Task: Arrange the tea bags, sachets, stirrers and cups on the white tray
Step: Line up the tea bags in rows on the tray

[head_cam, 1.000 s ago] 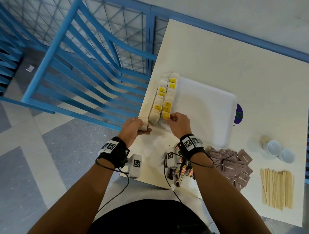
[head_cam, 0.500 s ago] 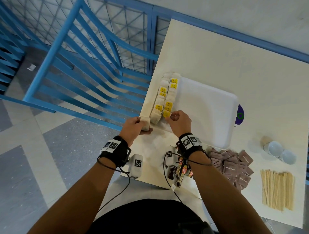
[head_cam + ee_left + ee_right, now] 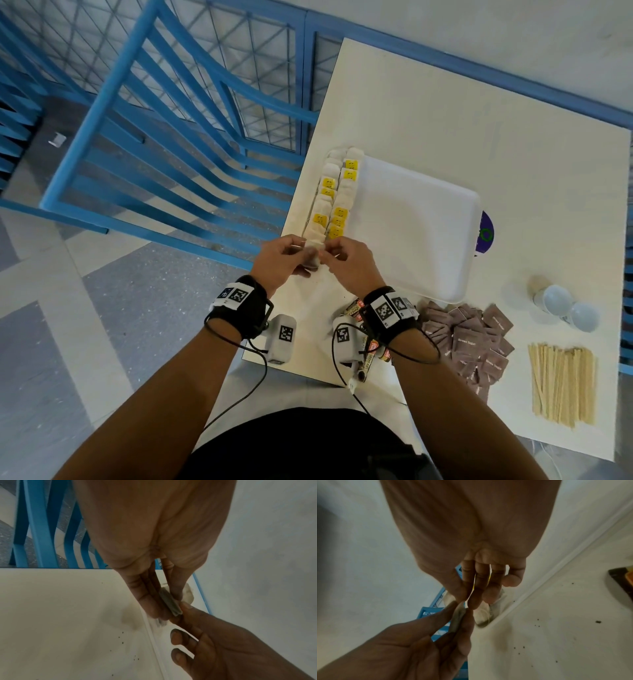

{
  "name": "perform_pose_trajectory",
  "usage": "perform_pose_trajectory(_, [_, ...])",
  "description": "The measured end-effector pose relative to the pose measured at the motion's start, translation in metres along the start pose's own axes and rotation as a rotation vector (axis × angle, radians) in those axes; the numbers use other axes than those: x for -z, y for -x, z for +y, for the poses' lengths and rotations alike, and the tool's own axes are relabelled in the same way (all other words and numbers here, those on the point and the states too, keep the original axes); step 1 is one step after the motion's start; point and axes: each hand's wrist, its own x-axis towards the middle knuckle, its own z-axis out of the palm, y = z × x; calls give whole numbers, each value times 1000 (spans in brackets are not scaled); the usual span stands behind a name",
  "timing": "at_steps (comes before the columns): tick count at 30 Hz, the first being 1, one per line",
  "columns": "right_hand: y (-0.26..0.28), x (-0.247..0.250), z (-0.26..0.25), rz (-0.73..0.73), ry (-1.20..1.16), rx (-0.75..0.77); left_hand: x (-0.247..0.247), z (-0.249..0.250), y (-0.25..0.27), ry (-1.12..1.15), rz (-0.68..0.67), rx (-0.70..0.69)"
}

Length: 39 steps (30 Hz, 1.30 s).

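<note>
Pinching one small pale paper tea bag (image 3: pixel 312 257) between us, both hands meet at the near-left corner of the white rectangular foam tray (image 3: pixel 416 226). Our left hand (image 3: pixel 279 262) has thumb and fingers curled on the bag's left side; our right hand (image 3: pixel 349 263) nips its other edge with thumb and forefinger, remaining fingers loosely bent. In the left wrist view the bag (image 3: pixel 169 603) shows edge-on, clamped between the left fingers (image 3: pixel 147 601) with the right fingertips touching its near end. Right wrist view: same bag (image 3: pixel 458 618), thin, held upright-ish; whether a string is caught too, we cannot tell.

At 12 o'clock from the hands, two rows of pale tea bags with yellow tags (image 3: pixel 334 202) run along the tray's left rim, overlapping; the left row looks to lie on or just outside the rim, not resolvable. Rest of tray floor bare white.

At 3 o'clock of the tray, a purple disc (image 3: pixel 486 234) half tucked under its right edge. At 5 o'clock, a heap of brown square sachets (image 3: pixel 472 337) just beside the tray corner. Beyond those, two white paper cups on their sides (image 3: pixel 561 305), and below them a flat bundle of pale wooden stirrers (image 3: pixel 561 383). Small dark packets (image 3: pixel 368 356) lie under our right wrist. All on a cream square table (image 3: pixel 445 113); blue wooden chair (image 3: pixel 164 113) at 10 o'clock.
</note>
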Motion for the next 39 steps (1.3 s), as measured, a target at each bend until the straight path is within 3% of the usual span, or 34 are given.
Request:
perform_pose_trajectory(2, [-3, 2, 3, 43, -26, -31, -4, 0, -2, -35, 22, -5])
perform_pose_trajectory(7, [-11, 14, 18, 168, -25, -111, -4, 0, -21, -581, 261, -231])
perform_pose_trajectory(12, [-13, 13, 22, 164, 42, -141, -5, -3, -37, -816, 215, -307])
perform_pose_trajectory(22, [-17, 0, 20, 227, 103, -179, -5, -8, -43, -736, 318, -252])
perform_pose_trajectory(39, [-14, 1, 19, 262, 34, -189, -1, -15, -35, -723, 305, -233])
